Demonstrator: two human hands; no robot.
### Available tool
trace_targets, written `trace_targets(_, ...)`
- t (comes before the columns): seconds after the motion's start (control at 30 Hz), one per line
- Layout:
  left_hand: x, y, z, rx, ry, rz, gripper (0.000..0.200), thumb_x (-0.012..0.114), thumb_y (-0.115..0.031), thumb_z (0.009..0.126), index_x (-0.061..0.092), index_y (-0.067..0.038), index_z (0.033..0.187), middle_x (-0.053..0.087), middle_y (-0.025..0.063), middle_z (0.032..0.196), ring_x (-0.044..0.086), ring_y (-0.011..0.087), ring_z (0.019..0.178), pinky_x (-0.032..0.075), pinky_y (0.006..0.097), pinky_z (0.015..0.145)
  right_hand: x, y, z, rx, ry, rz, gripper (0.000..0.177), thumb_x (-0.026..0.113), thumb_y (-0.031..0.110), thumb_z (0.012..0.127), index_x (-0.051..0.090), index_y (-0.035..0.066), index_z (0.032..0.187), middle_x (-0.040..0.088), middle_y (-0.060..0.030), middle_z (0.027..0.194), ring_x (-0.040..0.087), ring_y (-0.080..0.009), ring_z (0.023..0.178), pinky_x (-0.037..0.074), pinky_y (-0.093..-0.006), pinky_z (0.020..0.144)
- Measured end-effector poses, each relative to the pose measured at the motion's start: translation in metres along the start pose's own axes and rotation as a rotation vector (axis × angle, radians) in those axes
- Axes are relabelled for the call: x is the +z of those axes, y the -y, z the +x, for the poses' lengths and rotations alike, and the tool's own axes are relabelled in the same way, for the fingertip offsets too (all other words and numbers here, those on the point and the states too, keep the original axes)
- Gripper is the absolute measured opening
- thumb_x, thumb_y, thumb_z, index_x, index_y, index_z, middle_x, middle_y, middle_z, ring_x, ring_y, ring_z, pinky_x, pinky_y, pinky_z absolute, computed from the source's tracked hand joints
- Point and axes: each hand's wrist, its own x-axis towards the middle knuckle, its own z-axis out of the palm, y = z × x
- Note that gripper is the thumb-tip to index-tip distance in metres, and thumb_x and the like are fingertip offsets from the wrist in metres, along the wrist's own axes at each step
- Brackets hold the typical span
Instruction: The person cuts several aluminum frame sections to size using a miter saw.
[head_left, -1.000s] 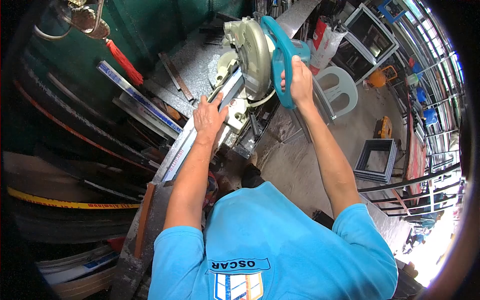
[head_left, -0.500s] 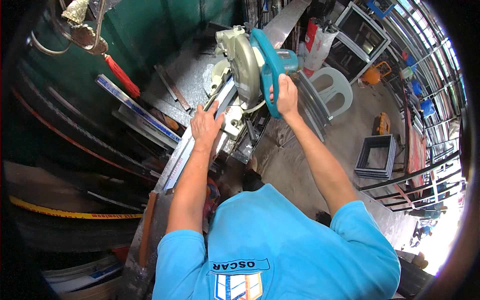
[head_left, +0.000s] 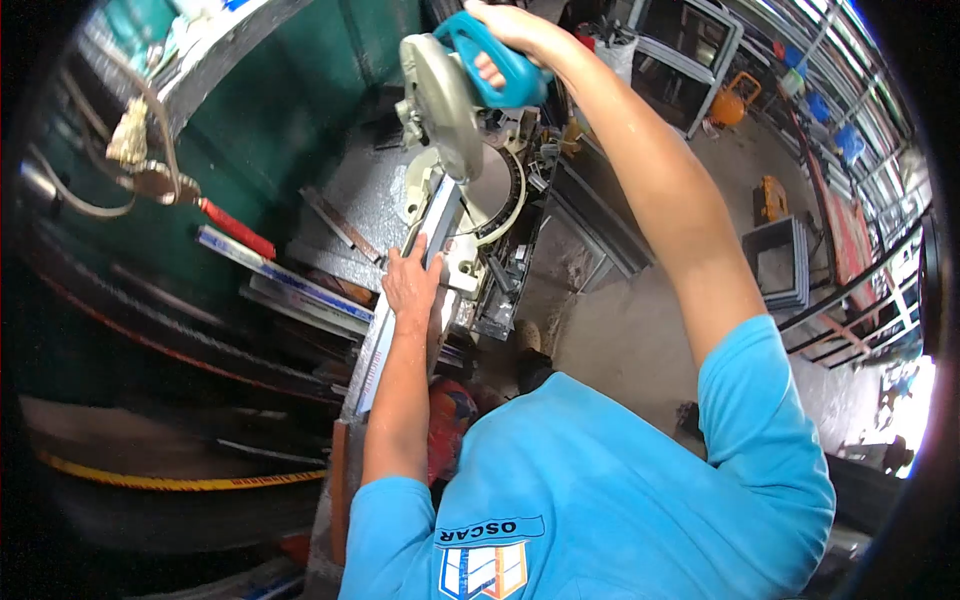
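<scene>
A miter saw (head_left: 440, 105) with a pale blade guard stands on the bench, its head raised above the round base (head_left: 490, 195). My right hand (head_left: 515, 30) is closed around the saw's teal handle (head_left: 520, 82), near the top of the view. A long pale metal profile (head_left: 438, 215) lies on the saw base under the blade guard and runs back toward me. My left hand (head_left: 410, 285) holds this profile down near the fence, fingers over one side and thumb on the other. The blade is mostly hidden by the guard.
Several wrapped profiles (head_left: 285, 277) lie left of the saw. A red-handled brush (head_left: 236, 230) hangs at the upper left. Stacked dark frames (head_left: 780, 265) and an orange item (head_left: 735, 98) are on the floor at right. Metal racks line the far right.
My right hand has lifted the saw head up and away from the profile. My left hand stays on the profile. The camera view has shifted.
</scene>
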Motion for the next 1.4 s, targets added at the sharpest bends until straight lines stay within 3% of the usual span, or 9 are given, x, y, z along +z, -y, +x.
trace_targets(0.03, -0.003, -0.002, 0.0, -0.001, 0.012, -0.007, 0.055, 0.07, -0.044, 0.087, 0.064, -0.026, 0.138, 0.059, 0.0247, 0.12, 0.064, 0.0412, 0.106, 0.053, 0.0511, 0.086, -0.012, 0.01, 0.009, -0.242, 0.137, -0.055, 0.036, 0.051, 0.027, 0.099, 0.075, 0.001, 0.105, 0.074, -0.0203, 0.096, 0.07, -0.0256, 0.083, 0.056, -0.0405, 0.078)
trace_targets(0.1, -0.009, -0.006, -0.001, 0.002, 0.029, -0.022, 0.055, 0.07, -0.044, 0.087, 0.063, -0.026, 0.139, 0.056, 0.0302, 0.126, 0.062, 0.0457, 0.11, 0.052, 0.0511, 0.091, -0.024, 0.025, 0.029, -0.888, -0.087, -1.108, 0.042, 0.048, 0.035, 0.101, 0.073, 0.002, 0.108, 0.072, -0.0217, 0.092, 0.07, -0.028, 0.084, 0.055, -0.0406, 0.08)
trace_targets(0.27, -0.018, -0.013, -0.001, -0.053, 0.084, -0.061, 0.057, 0.07, -0.044, 0.088, 0.062, -0.026, 0.141, 0.054, 0.037, 0.132, 0.06, 0.0516, 0.113, 0.05, 0.052, 0.097, -0.008, 0.054, -0.005, -0.435, -0.173, -0.416, 0.045, 0.05, 0.036, 0.096, 0.074, -0.001, 0.099, 0.073, -0.0236, 0.094, 0.071, -0.0324, 0.09, 0.054, -0.0433, 0.079)
trace_targets(0.53, -0.009, -0.011, -0.002, -0.03, 0.048, 0.005, 0.059, 0.069, -0.046, 0.088, 0.061, -0.025, 0.142, 0.055, 0.0354, 0.127, 0.061, 0.0517, 0.108, 0.051, 0.0538, 0.093, 0.006, 0.024, 0.086, -0.827, -0.361, -0.766, 0.043, 0.051, 0.047, 0.09, 0.075, 0.018, 0.111, 0.068, -0.023, 0.12, 0.067, -0.0392, 0.109, 0.052, -0.0456, 0.096)
trace_targets(0.7, -0.01, -0.007, -0.01, 0.046, 0.098, 0.024, 0.058, 0.072, -0.035, 0.091, 0.058, -0.015, 0.144, 0.047, 0.0394, 0.136, 0.051, 0.0518, 0.123, 0.042, 0.0514, 0.106, 0.005, 0.046, -0.022, -0.4, -0.379, -0.445, 0.06, 0.051, 0.055, 0.088, 0.075, 0.003, 0.106, 0.074, -0.0195, 0.112, 0.07, -0.0346, 0.108, 0.054, -0.0446, 0.095)
trace_targets(0.93, -0.004, 0.032, -0.052, 0.011, 0.093, -0.15, 0.036, 0.062, -0.014, 0.097, 0.067, -0.001, 0.13, 0.045, 0.0301, 0.146, 0.043, 0.0448, 0.133, 0.034, 0.0478, 0.114, 0.001, 0.038, -0.028, -0.573, -0.393, -0.462, 0.065, 0.052, 0.052, 0.09, 0.067, -0.006, 0.115, 0.068, -0.0299, 0.116, 0.069, -0.0402, 0.108, 0.053, -0.0476, 0.096)
trace_targets(1.13, -0.046, 0.021, -0.086, -0.068, 0.084, -0.406, 0.036, 0.061, -0.012, 0.098, 0.064, 0.004, 0.13, 0.07, 0.0261, 0.118, 0.067, 0.0315, 0.109, 0.048, 0.0366, 0.1, -0.026, -0.009, -0.071, -1.14, -0.581, -0.254, 0.049, 0.064, 0.039, 0.091, 0.067, -0.003, 0.114, 0.067, -0.0265, 0.114, 0.068, -0.0408, 0.104, 0.054, -0.0484, 0.093)
trace_targets(1.3, -0.077, 0.014, -0.089, -0.202, 0.292, -0.793, 0.036, 0.064, -0.015, 0.1, 0.064, 0.009, 0.128, 0.074, 0.0135, 0.11, 0.065, 0.0145, 0.101, 0.05, 0.0289, 0.091, -0.038, -0.121, -0.152, -0.846, -0.587, 0.246, 0.016, 0.059, 0.014, 0.102, 0.068, 0.0, 0.104, 0.06, -0.0002, 0.081, 0.052, -0.0047, 0.071, 0.044, -0.023, 0.063)
trace_targets(1.4, -0.09, 0.003, -0.081, -0.166, 0.444, -0.968, 0.035, 0.063, -0.015, 0.101, 0.065, 0.008, 0.128, 0.073, 0.0093, 0.109, 0.065, 0.0132, 0.098, 0.051, 0.027, 0.088, -0.007, -0.223, -0.184, -0.452, -0.514, 0.271, 0.015, 0.059, 0.012, 0.101, 0.063, 0.001, 0.091, 0.06, -0.001, 0.079, 0.054, -0.0064, 0.072, 0.046, -0.0261, 0.066)
